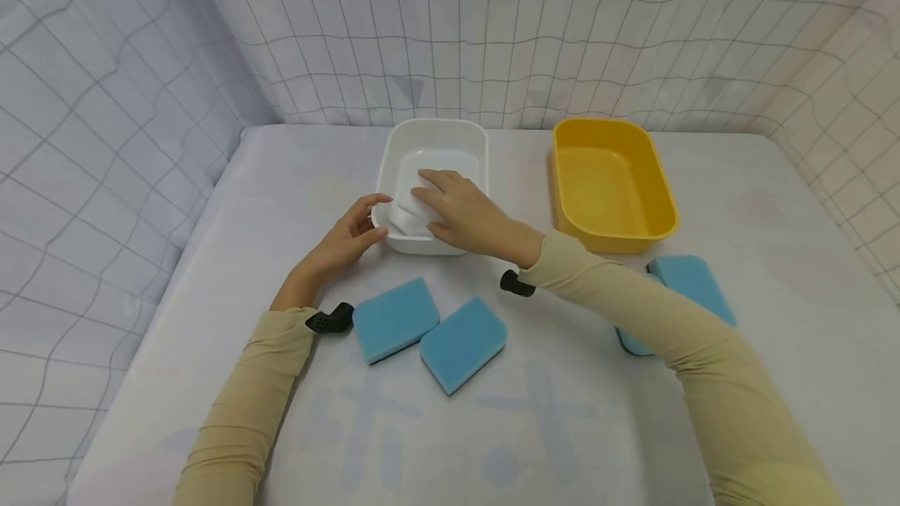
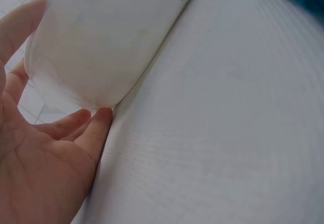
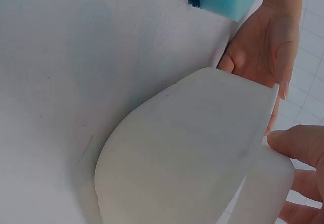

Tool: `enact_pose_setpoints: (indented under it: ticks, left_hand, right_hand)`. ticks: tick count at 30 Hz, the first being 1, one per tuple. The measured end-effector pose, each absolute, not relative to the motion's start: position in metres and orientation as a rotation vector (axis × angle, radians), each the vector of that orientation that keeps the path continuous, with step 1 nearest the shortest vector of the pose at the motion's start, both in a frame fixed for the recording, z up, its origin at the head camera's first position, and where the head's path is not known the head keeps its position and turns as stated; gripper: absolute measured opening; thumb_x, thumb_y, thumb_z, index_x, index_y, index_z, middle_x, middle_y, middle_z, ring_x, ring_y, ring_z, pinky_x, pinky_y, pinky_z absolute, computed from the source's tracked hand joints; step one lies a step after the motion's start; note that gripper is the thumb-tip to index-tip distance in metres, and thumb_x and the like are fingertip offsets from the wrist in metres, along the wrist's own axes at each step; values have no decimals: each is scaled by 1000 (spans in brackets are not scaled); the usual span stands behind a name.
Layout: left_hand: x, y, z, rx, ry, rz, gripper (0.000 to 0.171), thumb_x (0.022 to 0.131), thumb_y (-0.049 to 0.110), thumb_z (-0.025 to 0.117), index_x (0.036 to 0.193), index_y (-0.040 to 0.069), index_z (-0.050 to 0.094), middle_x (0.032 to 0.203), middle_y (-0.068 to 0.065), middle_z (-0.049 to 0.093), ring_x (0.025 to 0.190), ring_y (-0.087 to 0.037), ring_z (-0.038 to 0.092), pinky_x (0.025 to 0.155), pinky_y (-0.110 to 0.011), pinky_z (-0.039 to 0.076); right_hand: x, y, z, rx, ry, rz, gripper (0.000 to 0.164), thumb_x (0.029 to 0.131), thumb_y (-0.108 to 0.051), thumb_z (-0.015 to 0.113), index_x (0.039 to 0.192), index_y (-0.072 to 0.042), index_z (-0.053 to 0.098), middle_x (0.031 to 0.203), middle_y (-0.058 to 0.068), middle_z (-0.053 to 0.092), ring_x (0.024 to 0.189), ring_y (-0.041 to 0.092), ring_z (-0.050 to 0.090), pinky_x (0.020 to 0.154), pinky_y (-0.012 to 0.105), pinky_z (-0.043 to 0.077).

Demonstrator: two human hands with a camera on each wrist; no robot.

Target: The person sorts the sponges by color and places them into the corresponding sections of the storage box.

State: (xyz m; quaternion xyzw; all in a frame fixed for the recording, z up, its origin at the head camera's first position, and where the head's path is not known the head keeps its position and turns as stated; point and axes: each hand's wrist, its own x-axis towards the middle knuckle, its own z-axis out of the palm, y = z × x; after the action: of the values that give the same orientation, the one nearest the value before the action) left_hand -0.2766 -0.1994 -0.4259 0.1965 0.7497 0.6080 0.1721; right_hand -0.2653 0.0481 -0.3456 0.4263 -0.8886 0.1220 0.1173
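We look down on a pale table (image 1: 562, 428) that stretches beneath both hands. To the right of the right hand (image 1: 467, 213) stands a yellow tub (image 1: 608, 178), well apart from it. Between the hands we see a white tub (image 1: 439, 139); the left hand (image 1: 344, 240) holds its near left corner, fingers and thumb bent around it. On our side of the hands lie two blue sponges (image 1: 396, 320), just beside each other. Farther right of the right hand, more blue sponge (image 1: 692, 283) shows on both sides of the right sleeve (image 1: 633, 303), which hides how many pieces there are. Over the white tub, the right hand pinches a white block (image 3: 266, 183) between thumb and fingers.
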Motion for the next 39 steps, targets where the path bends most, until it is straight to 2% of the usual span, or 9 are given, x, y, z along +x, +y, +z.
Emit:
enact_pose_setpoints:
  ticks: [11,17,24,32,39]
  left_hand:
    - [-276,-198,-424,574,2114,1744,53,99,14,46,145,13,20,146,-11,30,118,-11,46,92,-18,41]
    - [-275,-198,-424,563,2116,1739,54,99,15,46,146,14,20,147,-10,28,118,-10,46,92,-18,41]
    - [-276,-199,-426,544,2125,1730,53,98,16,47,145,18,23,148,-9,29,120,-10,44,92,-16,40]
    - [-277,-198,-426,577,2120,1744,48,98,16,47,142,24,28,146,-12,30,119,-8,45,92,-16,41]
    - [-275,-198,-426,565,2133,1735,52,99,17,47,145,19,23,148,-12,28,122,-10,43,92,-16,40]
  right_hand:
    - [-266,46,-345,1253,-2612,349,48,86,-20,67,128,-2,53,141,21,44,128,35,45,102,47,41]
    - [-267,47,-347,1257,-2617,353,49,86,-21,67,129,-3,53,141,21,43,128,35,45,103,47,40]
    - [-266,43,-349,1276,-2612,368,46,86,-16,67,128,-2,53,141,22,44,128,35,46,104,46,40]
    - [-267,35,-350,1288,-2596,346,46,87,-17,67,128,-2,53,140,21,45,128,33,46,106,43,39]
    - [-266,37,-348,1288,-2545,371,45,87,-19,66,127,-3,54,139,20,46,128,32,46,107,42,38]
